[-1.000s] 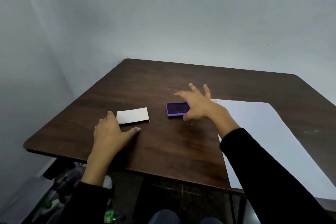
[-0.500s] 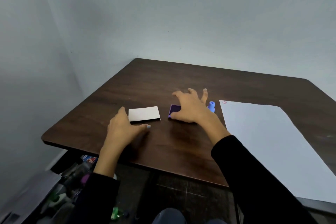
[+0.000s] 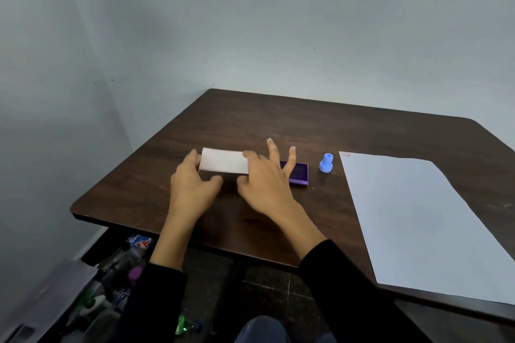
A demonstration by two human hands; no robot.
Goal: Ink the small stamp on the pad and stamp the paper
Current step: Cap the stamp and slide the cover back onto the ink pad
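On the dark wooden counter (image 3: 320, 125), the purple ink pad (image 3: 299, 173) serves as landmark: it lies flat with its inked face up. Just left of the pad, a white lid (image 3: 224, 161) is blurred, flanked by both hands. Left hand (image 3: 191, 189) sits at the lid's left end, fingers loosely curled and spread, thumb near the lid's near edge; whether its grip closes on the lid cannot be told. Right hand (image 3: 267, 184) overlaps the pad's left part, fingers splayed, holding nothing clearly. Right of the pad, apart from it, stands the small blue stamp (image 3: 326, 163), upright. Farther right lies the white paper (image 3: 423, 225), a small red mark (image 3: 346, 154) at its far-left corner.
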